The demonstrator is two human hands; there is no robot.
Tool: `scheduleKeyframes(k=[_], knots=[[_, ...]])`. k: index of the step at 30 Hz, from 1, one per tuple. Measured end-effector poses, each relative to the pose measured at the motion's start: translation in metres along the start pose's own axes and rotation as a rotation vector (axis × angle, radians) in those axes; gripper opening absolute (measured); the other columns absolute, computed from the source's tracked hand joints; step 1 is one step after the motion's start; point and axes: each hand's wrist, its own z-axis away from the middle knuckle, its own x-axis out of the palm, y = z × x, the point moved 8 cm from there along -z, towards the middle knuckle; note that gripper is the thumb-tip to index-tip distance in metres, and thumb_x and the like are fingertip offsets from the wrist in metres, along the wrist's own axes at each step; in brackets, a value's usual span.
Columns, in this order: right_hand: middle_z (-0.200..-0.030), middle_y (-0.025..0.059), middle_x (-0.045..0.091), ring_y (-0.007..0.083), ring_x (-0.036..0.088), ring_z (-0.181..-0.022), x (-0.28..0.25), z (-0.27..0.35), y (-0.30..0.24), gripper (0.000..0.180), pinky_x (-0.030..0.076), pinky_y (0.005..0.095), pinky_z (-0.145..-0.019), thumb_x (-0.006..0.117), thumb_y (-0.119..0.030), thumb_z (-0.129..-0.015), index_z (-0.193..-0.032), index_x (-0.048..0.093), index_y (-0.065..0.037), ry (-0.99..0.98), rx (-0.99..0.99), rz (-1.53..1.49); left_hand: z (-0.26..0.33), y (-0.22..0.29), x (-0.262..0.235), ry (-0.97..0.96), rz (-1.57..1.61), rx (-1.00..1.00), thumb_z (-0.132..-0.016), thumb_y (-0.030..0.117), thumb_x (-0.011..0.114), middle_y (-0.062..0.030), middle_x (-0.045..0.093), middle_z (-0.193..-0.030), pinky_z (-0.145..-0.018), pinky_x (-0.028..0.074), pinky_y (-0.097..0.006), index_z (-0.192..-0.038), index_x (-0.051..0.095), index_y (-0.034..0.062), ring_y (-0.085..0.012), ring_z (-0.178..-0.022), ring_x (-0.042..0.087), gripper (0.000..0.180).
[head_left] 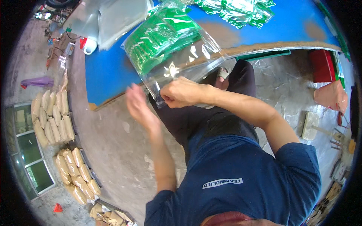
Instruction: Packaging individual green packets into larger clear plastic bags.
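My right hand (183, 92) is closed on the gathered end of a clear plastic bag (203, 62). Inside the bag lies a stack of shiny green packets (162, 37), and its far part rests on the blue table (107, 73). The bag's near end hangs over the table edge toward my lap. To the left of the bag, my left hand (140, 105) is raised apart from it, blurred by motion. Its fingers look stretched out, and nothing shows in them.
More green and silver packets (237, 13) lie at the table's far side. Clear plastic sheets or bags (122, 20) are at the far left, near a white and red container (89, 46). Filled tan sacks (52, 120) are stacked on the left. A red bin (321, 66) stands at right.
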Motion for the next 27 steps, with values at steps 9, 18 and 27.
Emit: scheduleKeyframes(k=[9,18,27], knots=[[-0.080,-0.0013,0.065,0.0106,0.059,-0.073,-0.079,0.135,0.019,0.016,0.050,0.0307,-0.065,0.077,-0.017,-0.079,-0.087,0.067,-0.009,0.155,0.452,-0.677,-0.150,-0.010,0.116,-0.573,-0.847,0.183,-0.091,0.064,0.058,-0.0236,0.019,-0.163,-0.122,0.017,-0.044,-0.153,0.039,0.0130,-0.0350,-0.153,0.015,0.083],[-0.076,0.0001,0.060,0.0097,0.053,-0.067,-0.195,0.657,0.156,0.025,0.044,0.0270,-0.060,0.068,-0.030,-0.095,-0.091,0.067,-0.006,1.869,1.327,-0.002,-0.128,-0.009,0.153,-0.697,-0.728,0.371,-0.094,0.048,0.065,-0.0213,0.026,-0.161,-0.122,0.017,-0.041,-0.153,0.038,0.0064,-0.0302,-0.151,0.021,0.077],[-0.108,0.0118,0.061,0.0331,0.063,-0.098,-0.166,0.152,0.048,0.037,0.053,0.0417,-0.083,0.066,0.002,-0.080,-0.115,0.065,-0.008,0.522,0.136,0.432,-0.090,0.024,0.036,-0.205,-0.711,0.546,-0.101,0.017,0.058,-0.0137,0.066,-0.123,-0.094,0.049,-0.035,-0.114,0.071,-0.0001,-0.0232,-0.107,0.064,0.025]])
